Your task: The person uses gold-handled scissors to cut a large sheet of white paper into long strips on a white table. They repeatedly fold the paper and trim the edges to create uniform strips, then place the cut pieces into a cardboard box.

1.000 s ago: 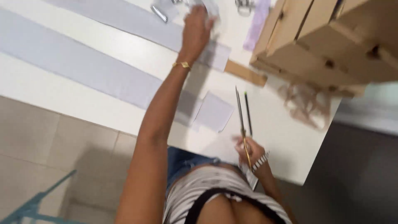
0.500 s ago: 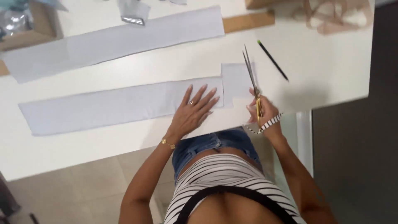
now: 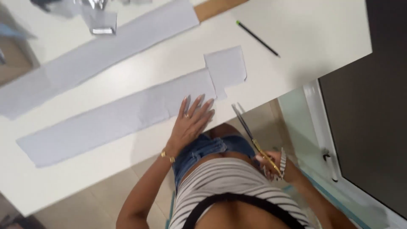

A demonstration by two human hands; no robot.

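Note:
My left hand (image 3: 191, 123) lies flat with fingers spread on the near end of a long pale grey paper strip (image 3: 114, 121) on the white table (image 3: 305, 38). My right hand (image 3: 271, 163) is off the table's edge, close to my body, gripping gold-handled scissors (image 3: 248, 131) whose blades are slightly parted and point up toward the table. A small grey paper piece (image 3: 227, 68) lies just beyond the strip's right end.
A second long grey strip (image 3: 101, 55) lies farther back. A black pencil with a green tip (image 3: 257, 38) rests at the right. A brown cardboard piece (image 3: 218, 7) and crumpled silvery foil (image 3: 99, 19) sit at the far edge. A dark door (image 3: 373, 127) is to the right.
My right hand has pulled the scissors back from the table toward my body. My left hand has stayed pressed on the strip's end. The view has shifted.

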